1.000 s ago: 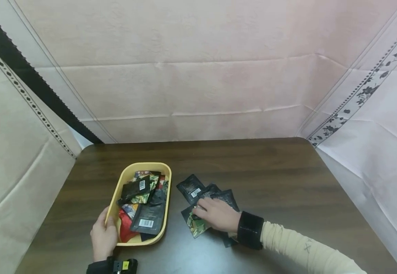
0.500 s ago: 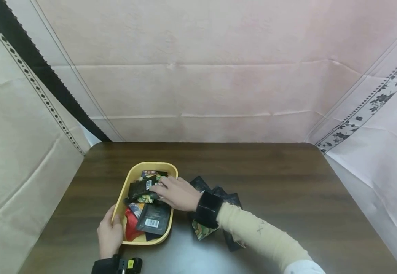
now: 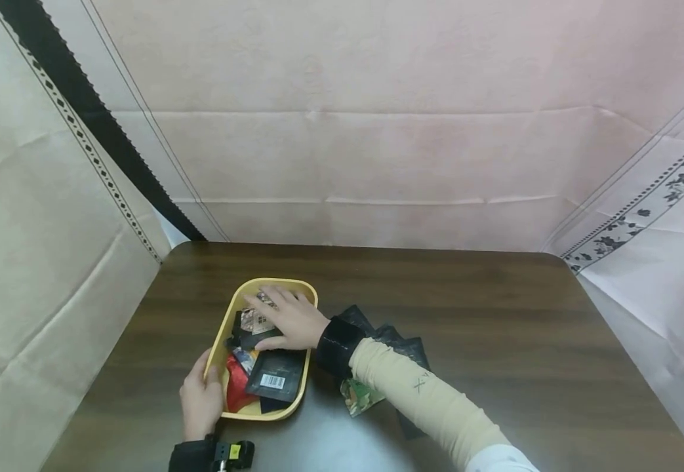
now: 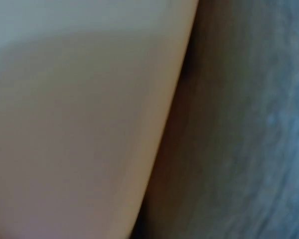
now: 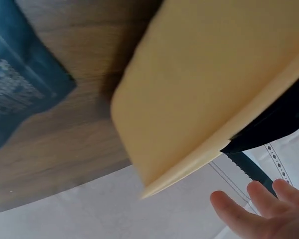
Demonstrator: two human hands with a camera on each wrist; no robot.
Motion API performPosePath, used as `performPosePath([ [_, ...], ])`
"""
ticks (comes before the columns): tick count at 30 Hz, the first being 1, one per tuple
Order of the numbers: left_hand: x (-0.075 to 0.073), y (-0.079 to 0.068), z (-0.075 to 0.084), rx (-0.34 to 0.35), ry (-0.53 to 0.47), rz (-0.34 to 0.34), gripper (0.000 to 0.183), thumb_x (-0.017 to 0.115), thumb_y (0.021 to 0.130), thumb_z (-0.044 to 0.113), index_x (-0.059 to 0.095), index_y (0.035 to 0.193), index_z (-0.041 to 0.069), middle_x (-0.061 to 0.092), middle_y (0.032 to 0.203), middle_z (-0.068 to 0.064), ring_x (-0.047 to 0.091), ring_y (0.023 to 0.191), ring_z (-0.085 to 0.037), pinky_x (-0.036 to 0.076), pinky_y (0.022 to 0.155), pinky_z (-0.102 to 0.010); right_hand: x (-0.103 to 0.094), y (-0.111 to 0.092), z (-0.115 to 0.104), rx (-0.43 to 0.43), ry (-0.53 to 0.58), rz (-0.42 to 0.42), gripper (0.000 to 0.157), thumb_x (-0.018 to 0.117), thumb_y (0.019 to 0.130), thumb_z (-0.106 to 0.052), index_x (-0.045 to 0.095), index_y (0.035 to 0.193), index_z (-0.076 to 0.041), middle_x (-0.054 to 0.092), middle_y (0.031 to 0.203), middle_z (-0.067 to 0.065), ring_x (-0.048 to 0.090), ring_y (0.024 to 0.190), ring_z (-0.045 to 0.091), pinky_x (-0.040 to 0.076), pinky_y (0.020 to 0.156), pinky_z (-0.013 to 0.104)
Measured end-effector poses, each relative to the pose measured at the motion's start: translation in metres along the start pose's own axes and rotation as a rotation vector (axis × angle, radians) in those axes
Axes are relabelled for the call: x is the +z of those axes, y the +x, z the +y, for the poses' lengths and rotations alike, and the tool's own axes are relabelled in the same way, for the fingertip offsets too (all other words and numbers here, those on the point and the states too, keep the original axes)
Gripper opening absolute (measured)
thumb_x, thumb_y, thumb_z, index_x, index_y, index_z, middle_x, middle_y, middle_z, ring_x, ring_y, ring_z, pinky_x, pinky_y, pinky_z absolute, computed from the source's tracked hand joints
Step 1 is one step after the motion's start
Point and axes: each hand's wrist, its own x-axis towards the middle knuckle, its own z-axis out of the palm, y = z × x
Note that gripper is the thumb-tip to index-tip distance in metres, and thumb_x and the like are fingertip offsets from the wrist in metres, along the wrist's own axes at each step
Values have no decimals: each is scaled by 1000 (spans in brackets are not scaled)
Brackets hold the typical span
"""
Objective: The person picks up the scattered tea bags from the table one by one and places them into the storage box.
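Note:
My left hand (image 3: 201, 401) grips the near left side of a yellow plastic basket (image 3: 219, 354), thumb at the rim. Inside lie several flat packets: a black one with a barcode (image 3: 273, 375), a red one (image 3: 238, 387) and others. My right hand (image 3: 291, 321) is spread over the far part of the basket, above a dark packet with a pale printed patch (image 3: 255, 321). Its fingers (image 5: 231, 211) look extended and apart in the right wrist view, beyond the basket rim. The left wrist view is blurred and shows mainly a pale surface close up.
Right of the basket, several dark packets (image 3: 356, 318) lie fanned on the brown wooden table (image 3: 465, 295), partly hidden by my right forearm. A packet with green print (image 3: 358, 395) shows below it. Pale cloth (image 3: 342, 164) hangs behind the table.
My right hand has moved left from the packets on the table to over the basket, where its fingers have spread. A pale-patched packet now shows beneath it. My left hand keeps its grip.

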Motion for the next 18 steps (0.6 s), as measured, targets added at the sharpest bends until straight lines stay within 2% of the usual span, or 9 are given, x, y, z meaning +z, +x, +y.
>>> performPosePath([
  [9, -1, 0, 0, 34, 19, 27, 41, 35, 93, -1, 37, 133, -7, 44, 123, -36, 45, 109, -49, 36, 87, -60, -2, -37, 14, -27, 74, 7, 78, 49, 83, -59, 23, 145, -20, 22, 147, 10, 24, 132, 22, 34, 98, 45],
  [14, -1, 0, 1, 31, 20, 26, 41, 34, 93, -1, 38, 133, -7, 44, 123, -36, 44, 110, -49, 36, 88, -59, 5, -72, 32, -26, 68, 14, 74, 48, 86, -57, 25, 145, -19, 24, 147, 11, 27, 131, 24, 36, 96, 45],
  [18, 0, 0, 2, 46, 26, 16, 41, 35, 93, 0, 38, 133, -7, 44, 122, -37, 45, 108, -50, 37, 86, -59, 16, -110, 52, -10, 64, 15, 70, 50, 87, -53, 30, 143, -17, 28, 145, 12, 29, 130, 26, 37, 95, 46],
])
